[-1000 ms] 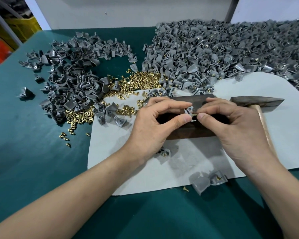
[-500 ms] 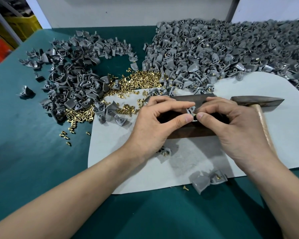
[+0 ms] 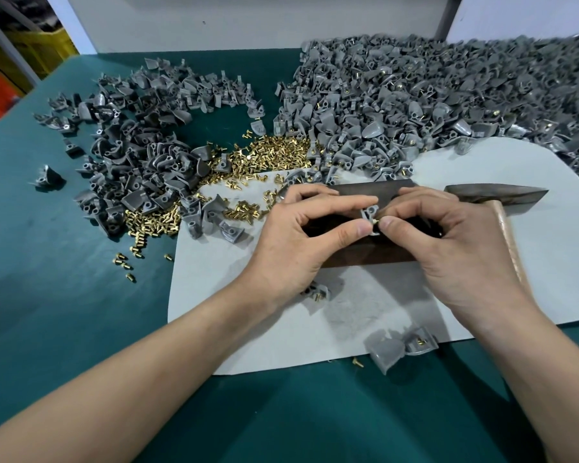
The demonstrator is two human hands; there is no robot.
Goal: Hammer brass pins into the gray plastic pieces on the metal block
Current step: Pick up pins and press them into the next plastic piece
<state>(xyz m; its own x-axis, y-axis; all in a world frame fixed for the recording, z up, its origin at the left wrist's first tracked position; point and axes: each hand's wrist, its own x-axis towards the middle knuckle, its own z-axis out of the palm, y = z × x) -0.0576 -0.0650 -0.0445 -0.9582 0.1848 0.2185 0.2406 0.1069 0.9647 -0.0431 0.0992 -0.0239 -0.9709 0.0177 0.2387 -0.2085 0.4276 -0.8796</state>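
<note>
Over the dark metal block [image 3: 365, 255], my left hand [image 3: 301, 242] pinches a small gray plastic piece [image 3: 370, 212] between thumb and forefinger. My right hand [image 3: 448, 242] pinches a brass pin [image 3: 376, 222] against that piece. The hammer [image 3: 495, 198] lies behind my right hand, its dark head pointing right and its wooden handle running down under my wrist. Loose brass pins [image 3: 274, 155] are heaped beyond the block.
A pale mat [image 3: 532, 262] lies on the green table. One gray-piece pile [image 3: 141, 162] sits at the left, a bigger pile [image 3: 448, 101] at the back right. Two gray pieces [image 3: 395, 349] lie at the mat's front edge, another [image 3: 318, 292] under my left wrist.
Both hands stay over the block. My right fingers have brought the brass pin closer against the gray piece.
</note>
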